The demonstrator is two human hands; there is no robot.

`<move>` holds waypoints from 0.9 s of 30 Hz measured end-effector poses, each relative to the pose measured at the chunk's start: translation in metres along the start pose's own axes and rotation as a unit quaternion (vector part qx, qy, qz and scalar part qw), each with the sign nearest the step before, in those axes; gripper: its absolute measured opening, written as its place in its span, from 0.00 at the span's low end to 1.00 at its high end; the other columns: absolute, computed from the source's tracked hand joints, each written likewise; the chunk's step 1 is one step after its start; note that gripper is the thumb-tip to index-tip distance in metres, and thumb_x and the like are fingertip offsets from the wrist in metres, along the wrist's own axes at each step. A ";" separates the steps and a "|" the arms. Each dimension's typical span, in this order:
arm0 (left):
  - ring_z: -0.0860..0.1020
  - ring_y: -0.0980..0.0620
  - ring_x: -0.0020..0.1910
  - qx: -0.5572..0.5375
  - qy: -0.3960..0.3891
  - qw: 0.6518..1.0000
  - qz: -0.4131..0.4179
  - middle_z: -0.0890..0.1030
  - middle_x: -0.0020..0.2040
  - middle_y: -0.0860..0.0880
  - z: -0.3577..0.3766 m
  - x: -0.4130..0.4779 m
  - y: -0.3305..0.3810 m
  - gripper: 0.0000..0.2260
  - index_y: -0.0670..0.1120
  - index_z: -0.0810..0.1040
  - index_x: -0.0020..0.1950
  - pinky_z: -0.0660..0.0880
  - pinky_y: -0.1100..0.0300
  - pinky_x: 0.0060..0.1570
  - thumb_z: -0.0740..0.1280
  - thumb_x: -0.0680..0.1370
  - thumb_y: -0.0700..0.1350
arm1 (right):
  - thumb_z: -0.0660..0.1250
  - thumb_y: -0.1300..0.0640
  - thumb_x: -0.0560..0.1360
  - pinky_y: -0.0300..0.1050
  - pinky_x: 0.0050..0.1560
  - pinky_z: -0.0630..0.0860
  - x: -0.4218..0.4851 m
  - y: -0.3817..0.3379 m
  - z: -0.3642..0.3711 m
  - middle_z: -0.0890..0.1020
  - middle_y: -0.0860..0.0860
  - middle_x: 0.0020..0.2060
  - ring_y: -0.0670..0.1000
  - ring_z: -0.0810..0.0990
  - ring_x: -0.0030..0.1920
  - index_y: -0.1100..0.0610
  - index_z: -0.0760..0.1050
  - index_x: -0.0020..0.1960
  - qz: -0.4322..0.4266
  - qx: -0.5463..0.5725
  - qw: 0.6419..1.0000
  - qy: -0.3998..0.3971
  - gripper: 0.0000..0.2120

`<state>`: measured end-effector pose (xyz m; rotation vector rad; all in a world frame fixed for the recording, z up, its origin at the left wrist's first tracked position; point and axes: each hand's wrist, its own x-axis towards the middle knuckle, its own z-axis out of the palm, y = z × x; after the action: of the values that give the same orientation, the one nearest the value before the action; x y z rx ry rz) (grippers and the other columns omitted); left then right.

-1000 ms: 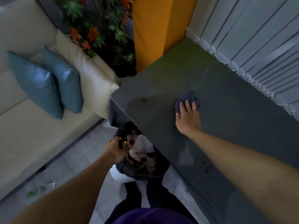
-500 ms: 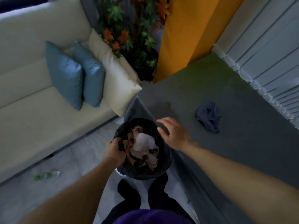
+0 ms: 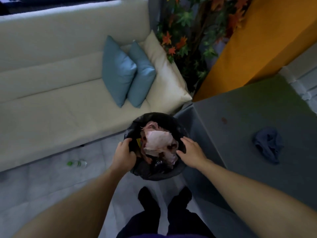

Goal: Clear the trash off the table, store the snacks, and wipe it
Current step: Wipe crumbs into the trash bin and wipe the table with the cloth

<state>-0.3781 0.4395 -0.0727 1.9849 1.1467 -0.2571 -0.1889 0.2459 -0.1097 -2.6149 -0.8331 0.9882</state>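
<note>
Right hand (image 3: 192, 152) moved to trash bag (image 3: 152, 172), fingers straight; left hand (image 3: 123, 152) grips rim; contents (image 3: 157, 143) blurry.

- The right hand (image 3: 190, 150) has been lifted off the blue cloth (image 3: 267, 145) and brought across to the right rim of the bin bag (image 3: 159, 170), with fingers spread and nearly straight. Contact with the rim cannot be told.
- The cloth has been left crumpled on the table (image 3: 248, 114), well apart from both hands. A second ago it was pressed under the right palm.
- The bin bag, earlier partly hidden by the table edge, is now seen whole beside the table corner.
</note>
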 end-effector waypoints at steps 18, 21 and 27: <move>0.77 0.36 0.51 0.197 0.031 0.979 -0.029 0.68 0.64 0.39 0.002 0.068 -0.083 0.28 0.42 0.57 0.76 0.73 0.47 0.47 0.61 0.77 0.42 | 0.67 0.39 0.75 0.53 0.74 0.62 0.085 -0.064 0.062 0.46 0.48 0.80 0.59 0.55 0.75 0.53 0.47 0.81 -0.032 -0.083 0.995 -0.053 0.45; 0.75 0.35 0.54 0.194 0.032 0.980 -0.029 0.68 0.65 0.38 0.021 0.097 -0.103 0.30 0.41 0.58 0.76 0.72 0.46 0.52 0.63 0.76 0.41 | 0.66 0.37 0.75 0.55 0.73 0.61 0.116 -0.058 0.081 0.44 0.46 0.80 0.58 0.53 0.76 0.53 0.45 0.81 -0.026 -0.089 0.993 -0.071 0.46; 0.75 0.33 0.51 0.177 0.034 0.983 -0.047 0.69 0.63 0.36 0.071 0.159 -0.143 0.31 0.40 0.60 0.76 0.72 0.45 0.50 0.64 0.73 0.38 | 0.66 0.36 0.74 0.55 0.74 0.58 0.188 -0.035 0.136 0.43 0.46 0.80 0.61 0.51 0.77 0.52 0.44 0.81 -0.021 -0.093 0.989 -0.109 0.47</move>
<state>-0.3875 0.5254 -0.2808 2.2629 1.3134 -0.4727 -0.1786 0.3846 -0.2985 -2.6612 -1.0756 1.2568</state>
